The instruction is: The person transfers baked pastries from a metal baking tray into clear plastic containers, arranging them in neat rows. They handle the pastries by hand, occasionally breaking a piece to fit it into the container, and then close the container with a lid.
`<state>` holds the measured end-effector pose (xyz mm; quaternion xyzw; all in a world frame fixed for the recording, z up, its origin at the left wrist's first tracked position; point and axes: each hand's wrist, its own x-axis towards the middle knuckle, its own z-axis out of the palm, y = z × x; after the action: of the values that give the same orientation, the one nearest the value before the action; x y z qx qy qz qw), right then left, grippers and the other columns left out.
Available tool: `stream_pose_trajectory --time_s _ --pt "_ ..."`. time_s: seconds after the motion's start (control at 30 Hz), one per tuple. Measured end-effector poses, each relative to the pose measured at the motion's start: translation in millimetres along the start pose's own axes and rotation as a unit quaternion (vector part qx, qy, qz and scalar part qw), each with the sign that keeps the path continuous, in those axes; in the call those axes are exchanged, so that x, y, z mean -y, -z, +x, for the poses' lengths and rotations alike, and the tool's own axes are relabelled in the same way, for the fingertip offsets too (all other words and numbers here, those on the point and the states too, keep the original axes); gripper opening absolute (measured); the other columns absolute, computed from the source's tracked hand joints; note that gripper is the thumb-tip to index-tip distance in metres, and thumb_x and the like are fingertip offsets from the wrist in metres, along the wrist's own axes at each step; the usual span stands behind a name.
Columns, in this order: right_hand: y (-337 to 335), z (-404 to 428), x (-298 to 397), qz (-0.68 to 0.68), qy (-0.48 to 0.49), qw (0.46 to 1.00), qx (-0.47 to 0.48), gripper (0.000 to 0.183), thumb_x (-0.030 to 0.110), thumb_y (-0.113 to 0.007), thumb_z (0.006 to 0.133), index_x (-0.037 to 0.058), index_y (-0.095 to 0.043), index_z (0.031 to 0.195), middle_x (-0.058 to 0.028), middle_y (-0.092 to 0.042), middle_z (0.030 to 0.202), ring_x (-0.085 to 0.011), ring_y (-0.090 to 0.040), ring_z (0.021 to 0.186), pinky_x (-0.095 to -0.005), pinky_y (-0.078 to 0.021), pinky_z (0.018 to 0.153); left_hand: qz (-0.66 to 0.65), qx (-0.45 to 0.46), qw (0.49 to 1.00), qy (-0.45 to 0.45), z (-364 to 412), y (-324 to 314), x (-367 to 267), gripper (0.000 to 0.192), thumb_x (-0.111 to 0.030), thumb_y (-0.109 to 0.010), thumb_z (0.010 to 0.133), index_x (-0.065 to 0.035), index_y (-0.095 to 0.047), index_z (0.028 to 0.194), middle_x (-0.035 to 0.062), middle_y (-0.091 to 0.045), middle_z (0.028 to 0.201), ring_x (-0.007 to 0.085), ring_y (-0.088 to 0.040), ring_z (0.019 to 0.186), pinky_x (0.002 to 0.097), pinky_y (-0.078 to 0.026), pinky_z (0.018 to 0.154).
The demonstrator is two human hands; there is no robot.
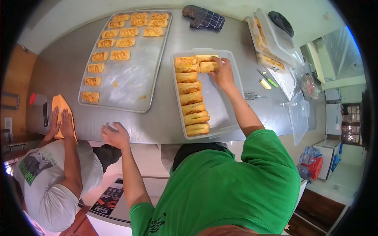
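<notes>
In the clear plastic container (220, 112), baked puff pastries (192, 97) stand in a column along the left wall. A second column at its far end has two pastries. My right hand (223, 73) has its thumb and fingers on the right end of the nearer of these, a puff pastry (207, 67). My left hand (116, 135) hovers at the table's front edge with its fingers loosely curled and apart, holding nothing. Ahead of it lies a metal baking tray (130, 85) with more baked pastries (120, 55) along its left and far parts.
A co-worker's hands (62, 124) press on an orange sheet (60, 103) at the left. An oven mitt (203, 18) lies at the back. Filled containers (265, 44) are stacked back right, near a knife (262, 73), a whisk-like beater (254, 96) and a plastic lid (296, 121).
</notes>
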<state>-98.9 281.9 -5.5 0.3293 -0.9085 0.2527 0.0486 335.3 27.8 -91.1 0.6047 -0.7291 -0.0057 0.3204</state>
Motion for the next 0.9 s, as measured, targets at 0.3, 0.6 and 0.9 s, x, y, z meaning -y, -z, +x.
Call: stream_pose_trajectory --time_s 0.3,0.6,0.9 --pt "-10 -7 12 0.064 -0.076 0.995 -0.008 0.085 0.015 -0.093 0.075 0.0059 -0.045 0.145 -0.0219 -0.064 0.124 -0.0419 -0.062 0.116 -0.0474 -0.0523 0.098 0.006 0.006 1.000 0.009 -1 0 1 0.045 -0.032 -0.061 0.094 0.0004 -0.066 0.125 0.0222 -0.062 0.133 0.0406 -0.052 0.132 0.0542 -0.037 0.111" --pt "2 3 8 0.147 -0.098 0.982 0.068 0.107 0.017 -0.094 0.075 0.0022 -0.027 0.158 -0.0299 -0.055 0.142 -0.0405 -0.059 0.130 -0.0429 -0.0510 0.108 0.008 0.005 1.000 -0.001 0 5 1 0.043 -0.031 -0.061 0.094 0.0004 -0.066 0.123 0.0249 -0.062 0.134 0.0433 -0.052 0.132 0.0561 -0.038 0.110" --pt "-13 26 -16 0.305 -0.054 0.938 0.157 0.127 0.004 -0.092 0.075 0.0011 -0.002 0.164 -0.0298 -0.047 0.153 -0.0336 -0.057 0.134 -0.0393 -0.0501 0.111 -0.003 -0.009 1.000 -0.009 1 3 2 0.041 -0.030 -0.062 0.094 0.0008 -0.067 0.120 0.0274 -0.061 0.133 0.0451 -0.054 0.129 0.0569 -0.039 0.109"
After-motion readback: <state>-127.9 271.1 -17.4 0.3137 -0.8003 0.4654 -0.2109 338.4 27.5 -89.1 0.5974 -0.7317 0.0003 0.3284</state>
